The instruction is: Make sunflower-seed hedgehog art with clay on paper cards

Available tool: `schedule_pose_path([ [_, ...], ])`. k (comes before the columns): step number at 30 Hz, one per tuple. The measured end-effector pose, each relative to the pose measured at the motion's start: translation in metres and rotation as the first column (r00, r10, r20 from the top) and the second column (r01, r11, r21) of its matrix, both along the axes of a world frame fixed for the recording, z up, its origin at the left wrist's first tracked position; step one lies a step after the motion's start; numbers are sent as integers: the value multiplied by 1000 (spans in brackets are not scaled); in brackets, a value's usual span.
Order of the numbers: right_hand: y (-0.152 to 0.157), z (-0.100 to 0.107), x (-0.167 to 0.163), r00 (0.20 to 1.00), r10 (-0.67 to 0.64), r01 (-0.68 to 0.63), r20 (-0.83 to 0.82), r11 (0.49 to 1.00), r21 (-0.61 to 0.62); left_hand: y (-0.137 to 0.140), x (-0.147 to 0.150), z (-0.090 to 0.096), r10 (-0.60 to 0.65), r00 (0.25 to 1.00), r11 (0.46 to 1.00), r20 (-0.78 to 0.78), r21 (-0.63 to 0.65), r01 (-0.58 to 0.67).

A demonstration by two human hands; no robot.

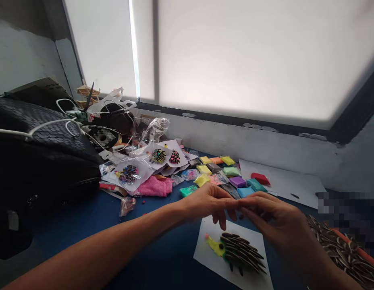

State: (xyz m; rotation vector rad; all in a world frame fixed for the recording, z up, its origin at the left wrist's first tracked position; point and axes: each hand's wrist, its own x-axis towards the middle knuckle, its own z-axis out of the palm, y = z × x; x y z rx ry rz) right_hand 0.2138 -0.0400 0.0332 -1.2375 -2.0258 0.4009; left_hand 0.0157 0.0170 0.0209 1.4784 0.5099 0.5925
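My left hand (212,201) and my right hand (271,215) meet fingertip to fingertip above a sheet of white paper (205,255). Both are closed in a pinch, and whatever lies between the fingertips is too small or hidden to name. Below them on the paper lies a hedgehog figure (239,251) with a yellow clay head, a pink nose tip, a dark eye and a green body edge. Striped sunflower seeds form its spines. Just beyond my fingers sit several packs of coloured clay, among them a blue pack (245,192) and a purple pack (237,182).
Loose sunflower seeds (338,245) lie at the right beside an orange rim (356,249). A red clay pack (260,178) rests on white sheets (302,186) by the wall. Leftward are a pink towel (155,186), bagged seed hedgehogs (128,174), cables and a black bag (44,161).
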Motion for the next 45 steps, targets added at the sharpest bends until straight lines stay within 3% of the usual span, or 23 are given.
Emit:
schedule_pose_path([
  [6,-4,3,-5,992,-56,44,110,993,113,0,3,-2,33,999,997,-10,64,-33],
  [15,-10,7,-16,974,-152,131,166,982,135,-9,8,2,115,992,987,-55,121,-108],
  [21,-4,10,-9,968,-235,229,-93,971,-61,0,5,0,154,988,984,-32,92,-150],
  [29,-1,5,-6,968,-148,109,-203,975,-192,7,0,-7,80,997,997,21,21,-80],
  [36,-7,5,-13,980,-132,110,-152,983,-145,0,4,-3,40,999,999,19,-12,-40],
  [40,-8,5,-14,991,-133,132,-23,991,-24,0,4,-5,48,998,999,35,-12,-48],
  [45,-10,5,-15,981,-155,156,117,988,8,1,5,-8,49,999,999,18,15,-49],
])
